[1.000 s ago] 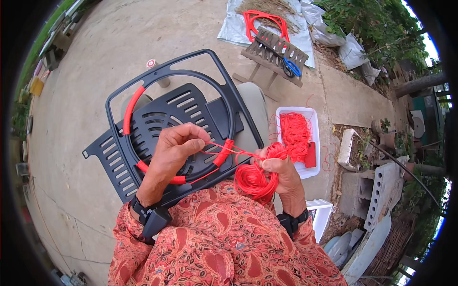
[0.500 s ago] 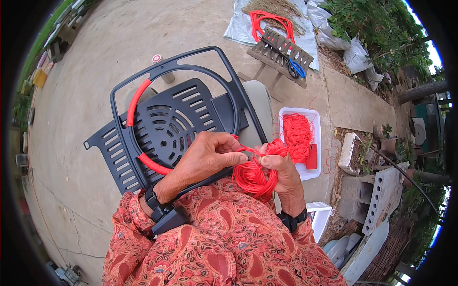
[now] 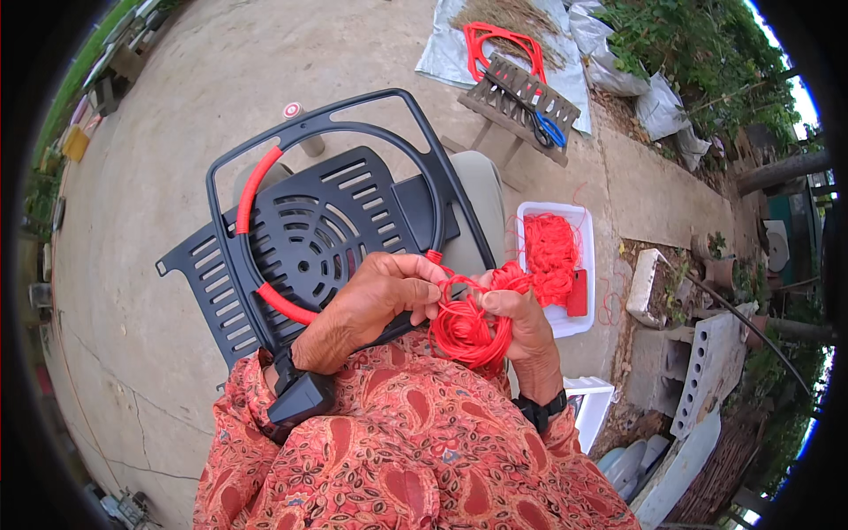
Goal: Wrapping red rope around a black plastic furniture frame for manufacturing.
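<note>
A hank of red cord [image 3: 470,334] is gripped in my right hand [image 3: 523,322], its loops hanging out on the left below the thumb. Thumb and fingers of my left hand [image 3: 382,293] pinch a strand of that cord just beside the hank. Across my lap lies a black plastic frame [image 3: 340,119] with a round inner ring. Red cord wraps parts of the ring, at the upper left [image 3: 256,190] and lower left [image 3: 284,305]. A short red wrapping [image 3: 434,256] shows on its right side, right above my left fingers. My left forearm hides the ring's near side.
Under the frame sits a slotted black plastic panel [image 3: 364,181]. A white tub [image 3: 574,325] at right holds more red cord [image 3: 549,247] and a small red flat object [image 3: 577,293]. Blue-handled scissors [image 3: 549,131] rest on a wooden stool [image 3: 503,93]. Concrete blocks [image 3: 658,371] stand further right.
My left hand has drawn down slightly and its fingers have shifted on the cord, uncovering the short red wrapping on the ring. My right hand keeps the hank in nearly the same place.
</note>
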{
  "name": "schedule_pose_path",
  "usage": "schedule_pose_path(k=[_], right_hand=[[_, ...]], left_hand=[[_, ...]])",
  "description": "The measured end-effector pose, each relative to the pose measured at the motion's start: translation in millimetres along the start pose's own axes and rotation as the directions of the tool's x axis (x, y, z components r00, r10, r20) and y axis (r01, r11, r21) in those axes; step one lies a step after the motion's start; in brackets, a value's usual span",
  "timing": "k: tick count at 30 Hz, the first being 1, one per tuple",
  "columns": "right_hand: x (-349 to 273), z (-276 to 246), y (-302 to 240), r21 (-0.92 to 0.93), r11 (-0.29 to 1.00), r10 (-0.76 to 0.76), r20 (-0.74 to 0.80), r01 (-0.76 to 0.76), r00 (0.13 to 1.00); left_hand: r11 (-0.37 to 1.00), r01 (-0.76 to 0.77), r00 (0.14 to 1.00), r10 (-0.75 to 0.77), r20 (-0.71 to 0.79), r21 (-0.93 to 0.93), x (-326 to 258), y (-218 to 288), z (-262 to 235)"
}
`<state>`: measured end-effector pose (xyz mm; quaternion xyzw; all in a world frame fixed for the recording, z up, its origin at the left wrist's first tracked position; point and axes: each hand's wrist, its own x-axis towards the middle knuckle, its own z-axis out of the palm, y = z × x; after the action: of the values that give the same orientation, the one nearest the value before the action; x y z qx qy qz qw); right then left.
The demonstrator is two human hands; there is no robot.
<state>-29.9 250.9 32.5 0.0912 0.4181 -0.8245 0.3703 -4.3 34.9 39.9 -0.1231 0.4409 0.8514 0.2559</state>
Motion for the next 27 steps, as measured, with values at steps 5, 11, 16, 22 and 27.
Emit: schedule_pose_path(k=[5, 11, 16, 22, 27], right_hand=[[1.7, 9.2, 0.7, -0.006, 1.000, 0.016, -0.014, -0.016, 1.000], [5.4, 2.1, 5.8, 0.015, 1.000, 0.016, -0.016, -0.015, 1.000], [14.9, -0.7, 9.4, 0.073, 0.997, 0.016, -0.013, -0.015, 1.000], [15.6, 1.1, 17.3, 0.145, 0.988, 0.072, -0.101, -0.057, 0.992], [17.2, -3.1, 21.5, 0.154, 0.987, 0.059, -0.113, -0.041, 0.992]], left_hand=[[1.000, -0.012, 1.000, 0.011, -0.014, -0.027, 3.9, -5.3, -0.7], [0.934, -0.226, 0.970, 0.241, -0.022, 0.276, 5.8, -13.6, 4.7], [0.891, -0.340, 0.933, 0.360, -0.010, 0.301, 13.7, -24.2, -1.7], [0.650, -0.428, 0.865, 0.496, 0.077, 0.628, 15.7, -26.2, -2.7], [0.644, -0.437, 0.865, 0.492, 0.098, 0.627, 17.0, -21.4, -1.8]])
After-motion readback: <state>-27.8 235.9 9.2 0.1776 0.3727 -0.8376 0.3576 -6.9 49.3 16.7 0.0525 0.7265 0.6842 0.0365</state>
